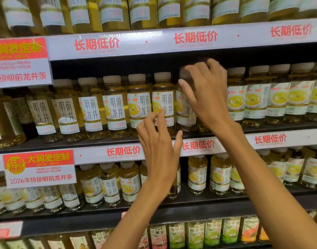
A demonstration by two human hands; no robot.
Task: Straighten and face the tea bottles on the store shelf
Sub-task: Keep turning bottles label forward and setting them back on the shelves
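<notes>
Right hand (pixel 207 94) is up on the middle shelf (pixel 100 141), fingers curled over the cap and shoulder of one tea bottle (pixel 185 112), thumb laid down its left side across the label. That bottle stands upright in the front row, just at the hand's seven o'clock, its lower label and base showing below the palm. The hand is motion-blurred, so how firmly it clamps cannot be told, but the fingers do wrap the top.

Left hand (pixel 158 142) sits at the right hand's seven o'clock, in front of the shelf edge, fingers loosely spread and bent, holding nothing. Its fingertips (pixel 161 112) lie over the lower label of the neighbouring bottle (pixel 163 97); whether they touch it cannot be told.

At nine o'clock from the hands the row of tea bottles (pixel 93 112) shows its characters forward, while at three o'clock the bottles (pixel 279 97) show their yellow picture side. A red and white price tag (pixel 19 60) hangs at the upper left.
</notes>
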